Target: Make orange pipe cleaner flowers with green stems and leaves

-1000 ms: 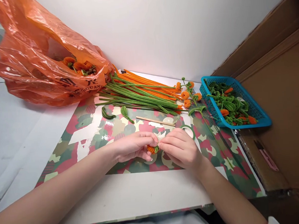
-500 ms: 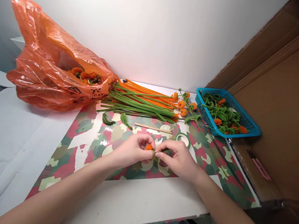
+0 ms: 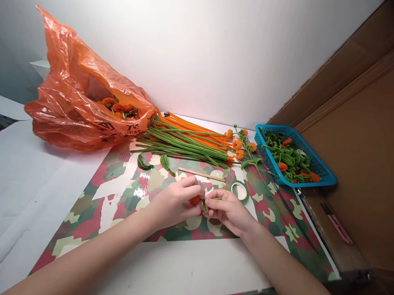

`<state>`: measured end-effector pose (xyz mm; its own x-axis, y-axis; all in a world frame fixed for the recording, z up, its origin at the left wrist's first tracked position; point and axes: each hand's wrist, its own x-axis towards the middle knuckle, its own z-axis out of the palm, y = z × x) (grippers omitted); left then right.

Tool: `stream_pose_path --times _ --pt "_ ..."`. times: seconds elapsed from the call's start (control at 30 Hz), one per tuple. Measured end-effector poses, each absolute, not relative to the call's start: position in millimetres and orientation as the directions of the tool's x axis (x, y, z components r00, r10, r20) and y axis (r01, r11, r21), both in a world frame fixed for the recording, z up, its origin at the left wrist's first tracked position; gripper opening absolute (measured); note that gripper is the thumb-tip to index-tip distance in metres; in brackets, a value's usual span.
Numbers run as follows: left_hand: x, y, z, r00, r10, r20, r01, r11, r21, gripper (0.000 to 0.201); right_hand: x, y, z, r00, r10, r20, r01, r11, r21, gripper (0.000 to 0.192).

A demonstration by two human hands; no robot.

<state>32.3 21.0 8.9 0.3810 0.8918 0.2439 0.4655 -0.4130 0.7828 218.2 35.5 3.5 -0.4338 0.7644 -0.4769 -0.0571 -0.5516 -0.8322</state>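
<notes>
Here both hands, left hand (image 3: 175, 202) and right hand (image 3: 228, 210), pinch an orange bud (image 3: 195, 200).

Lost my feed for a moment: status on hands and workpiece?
Left hand and right hand both pinching small orange-and-green fuzzy flower piece above camouflage-print mat. Green tape roll just beyond right hand, not touching.

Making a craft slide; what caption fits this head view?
Left hand and right hand pinch a small orange-and-green pipe-cleaner flower over a camouflage mat.
</notes>
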Motion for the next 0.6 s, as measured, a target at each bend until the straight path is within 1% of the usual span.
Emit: stream_pose_path --times 0.03,0.07,0.1,0.13,0.17,0.2,0.23,0.27,0.3,0.33,0.37,0.4,0.43,0.47,0.5,0.53,0.57,0.6 --pt "33 22 9 0.349 0.912 0.217 0.455 -0.367 0.811 0.005 220 36 4 -0.416 0.84 -0.348 0.01 -0.378 -0.926 0.018" --pt "33 22 9 0.321 0.93 0.181 0.431 -0.313 0.846 0.005 222 36 4 -0.42 0.89 -0.177 0.098 -0.15 -0.984 0.01" --pt "34 23 8 0.302 0.944 0.136 0.396 -0.254 0.883 0.006 225 37 5 -0.452 0.892 0.01 0.183 0.104 -0.978 0.004" --pt "34 24 8 0.291 0.953 0.087 0.355 -0.192 0.915 0.006 227 39 6 -0.507 0.844 0.173 0.249 0.335 -0.909 0.008" --pt "35 25 7 0.29 0.956 0.038 0.314 -0.133 0.94 0.005 229 40 6 -0.563 0.773 0.292 0.288 0.515 -0.807 0.013" --pt "35 26 5 0.295 0.955 -0.006 0.282 -0.081 0.956 0.004 231 41 7 -0.608 0.703 0.37 0.305 0.636 -0.709 0.016" --pt "35 27 4 0.303 0.952 -0.041 0.264 -0.043 0.964 0.004 232 42 7 -0.637 0.652 0.411 0.311 0.706 -0.637 0.016" --pt "35 27 2 0.312 0.948 -0.063 0.256 -0.02 0.967 0.003 233 43 7 -0.647 0.629 0.432 0.313 0.735 -0.602 0.014" --pt "35 27 1 0.319 0.945 -0.071 0.253 -0.013 0.967 0.003 233 43 7 -0.642 0.634 0.432 0.315 0.731 -0.605 0.012" --pt "36 27 0 0.324 0.944 -0.063 0.253 -0.023 0.967 0.003 232 42 6 -0.624 0.669 0.404 0.324 0.692 -0.645 0.01" --pt "36 27 -1 0.326 0.944 -0.044 0.258 -0.044 0.965 0.002 231 42 6 -0.594 0.73 0.338 0.337 0.608 -0.719 0.01" --pt "36 26 -1 0.322 0.946 -0.018 0.27 -0.074 0.96 0.002 229 41 5 -0.55 0.803 0.231 0.345 0.47 -0.812 0.012" --pt "36 26 0 0.319 0.948 0.011 0.293 -0.11 0.95 0.001 227 40 4 -0.496 0.864 0.089 0.336 0.285 -0.898 0.017" --pt "37 25 0 0.318 0.947 0.047 0.328 -0.156 0.932 0.001 225 39 4 -0.445 0.892 -0.074 0.301 0.071 -0.951 0.023" --pt "37 25 1 0.317 0.944 0.089 0.371 -0.21 0.905 0.003 224 38 3 -0.407 0.885 -0.225 0.239 -0.135 -0.962 0.027" --pt "37 24 2 0.321 0.937 0.136 0.414 -0.268 0.87 0.005 222 38 2 -0.387 0.851 -0.355 0.163 -0.316 -0.935 0.031" --pt "37 24 2 0.33 0.926 0.185 0.451 -0.327 0.83 0.007 221 38 1 -0.385 0.804 -0.453 0.084 -0.458 -0.885 0.032" --pt "36 24 2 0.351 0.907 0.232 0.478 -0.386 0.789 0.007 220 39 1 -0.392 0.758 -0.521 0.012 -0.562 -0.827 0.033"
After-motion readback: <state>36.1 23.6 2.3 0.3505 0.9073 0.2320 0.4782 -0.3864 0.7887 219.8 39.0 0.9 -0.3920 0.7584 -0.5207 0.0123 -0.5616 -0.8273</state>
